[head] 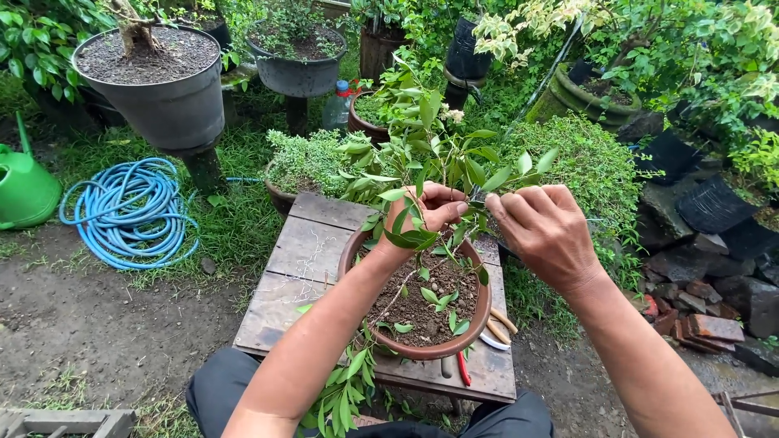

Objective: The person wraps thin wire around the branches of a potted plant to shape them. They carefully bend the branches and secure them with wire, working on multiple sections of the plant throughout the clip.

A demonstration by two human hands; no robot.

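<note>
Above the clay pot (pixel 479 312), our left hand (pixel 430 207) pinches a leafy twig (pixel 410 182) that rises upright; our right hand (pixel 544 231), just beside, grips a small cutter (pixel 479 195) touching it.

Below the fingers (pixel 454 203) of the left hand (pixel 434 207): terracotta pot (pixel 422 349), matt, smooth rim; soil (pixel 422 312) inside coarse, crumbly, dull brown; leaves (pixel 410 238) against the fingertips glossy, smooth, green. Under the pot: wooden table (pixel 312 251), grey weathered planks, rough grain, unfinished. Well left of both hands: hose (pixel 130 211), blue plastic with slight sheen; watering can (pixel 24 191), green plastic, smooth, semi-gloss; big planter (pixel 170 105), grey, matt; far right of the right hand (pixel 544 231), bricks (pixel 714 326), rough, dull red.
</note>
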